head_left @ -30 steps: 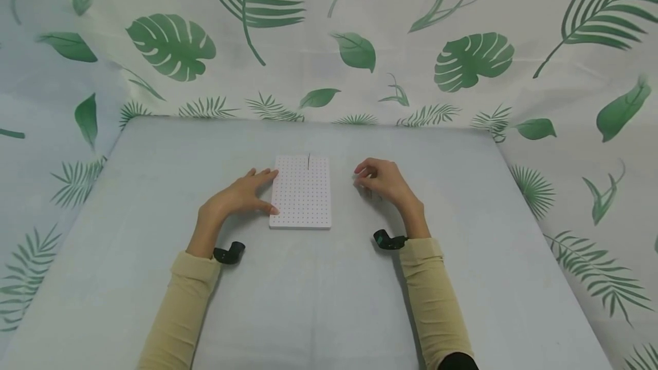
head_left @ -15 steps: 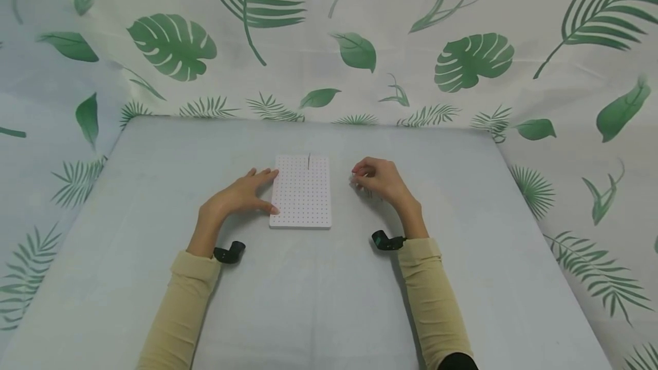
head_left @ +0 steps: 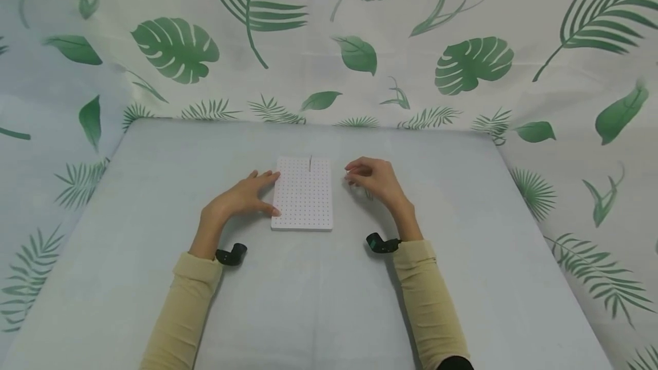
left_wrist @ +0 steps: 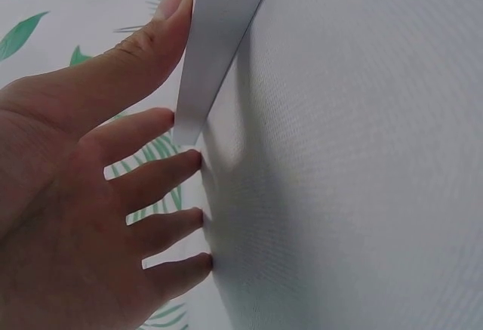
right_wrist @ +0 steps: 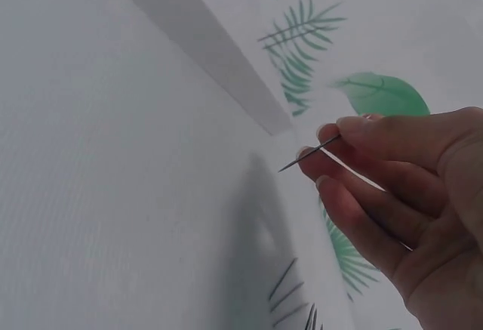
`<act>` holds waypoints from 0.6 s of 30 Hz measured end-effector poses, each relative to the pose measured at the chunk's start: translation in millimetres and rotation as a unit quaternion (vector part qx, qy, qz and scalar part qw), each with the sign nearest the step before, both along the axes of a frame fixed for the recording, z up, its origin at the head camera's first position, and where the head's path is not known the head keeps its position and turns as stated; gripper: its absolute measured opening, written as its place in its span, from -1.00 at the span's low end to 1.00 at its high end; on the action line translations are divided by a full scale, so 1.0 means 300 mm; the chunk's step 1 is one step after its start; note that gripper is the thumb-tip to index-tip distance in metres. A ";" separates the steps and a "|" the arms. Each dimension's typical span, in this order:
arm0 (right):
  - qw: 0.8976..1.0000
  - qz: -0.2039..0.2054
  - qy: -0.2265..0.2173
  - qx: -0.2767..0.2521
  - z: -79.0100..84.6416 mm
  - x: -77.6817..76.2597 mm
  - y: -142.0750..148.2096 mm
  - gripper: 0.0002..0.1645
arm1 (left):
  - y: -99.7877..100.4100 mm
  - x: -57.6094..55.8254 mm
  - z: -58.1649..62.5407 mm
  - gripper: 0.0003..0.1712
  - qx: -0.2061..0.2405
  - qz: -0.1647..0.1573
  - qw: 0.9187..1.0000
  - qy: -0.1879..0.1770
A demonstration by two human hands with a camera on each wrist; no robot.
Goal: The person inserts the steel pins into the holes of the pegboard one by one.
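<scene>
A white board with a grid of small holes lies flat on the table, and one thin needle stands upright near its far edge. At the board's left side, my left hand spreads its fingers; thumb and forefinger touch the board, while the other fingertips rest on the table. To the right of the board, my right hand is raised a little, apart from it. Between thumb and fingertips it pinches a thin, pointed needle, its point sticking out past the fingers.
Several loose needles lie on the table beneath the right hand. The white-covered table reaches back to a leaf-printed cloth. A black wrist camera juts inward from the right wrist, another camera from the left.
My right hand has moved slightly left, closer to the board, with the needle in its fingers. The left hand keeps its place on the board. The head view has shifted a little.
</scene>
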State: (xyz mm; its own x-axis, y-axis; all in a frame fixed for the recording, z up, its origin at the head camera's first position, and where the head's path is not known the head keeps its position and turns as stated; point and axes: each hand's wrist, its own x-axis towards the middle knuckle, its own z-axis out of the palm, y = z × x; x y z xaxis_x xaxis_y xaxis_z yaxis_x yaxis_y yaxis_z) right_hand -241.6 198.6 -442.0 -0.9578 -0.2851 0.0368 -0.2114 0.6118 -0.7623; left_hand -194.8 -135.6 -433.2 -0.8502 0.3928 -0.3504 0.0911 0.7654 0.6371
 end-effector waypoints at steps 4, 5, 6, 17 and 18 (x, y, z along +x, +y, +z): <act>1.000 -0.003 -0.002 -0.015 0.005 -0.005 -0.026 -0.78 | -0.001 0.001 0.000 0.12 -0.003 0.000 1.000 0.001; 1.000 -0.003 -0.002 -0.019 0.009 -0.005 -0.033 -0.79 | -0.001 0.001 0.000 0.12 -0.004 -0.001 1.000 0.002; 1.000 -0.002 -0.002 -0.022 0.012 -0.005 -0.039 -0.79 | -0.001 0.001 -0.001 0.12 -0.005 -0.001 1.000 0.001; 0.999 -0.003 0.015 -0.046 0.040 -0.017 -0.117 -0.86 | -0.001 -0.004 -0.003 0.13 -0.008 -0.003 1.000 0.000; 0.999 -0.002 0.015 -0.050 0.040 -0.018 -0.124 -0.87 | 0.000 -0.003 -0.001 0.13 -0.009 -0.002 1.000 0.000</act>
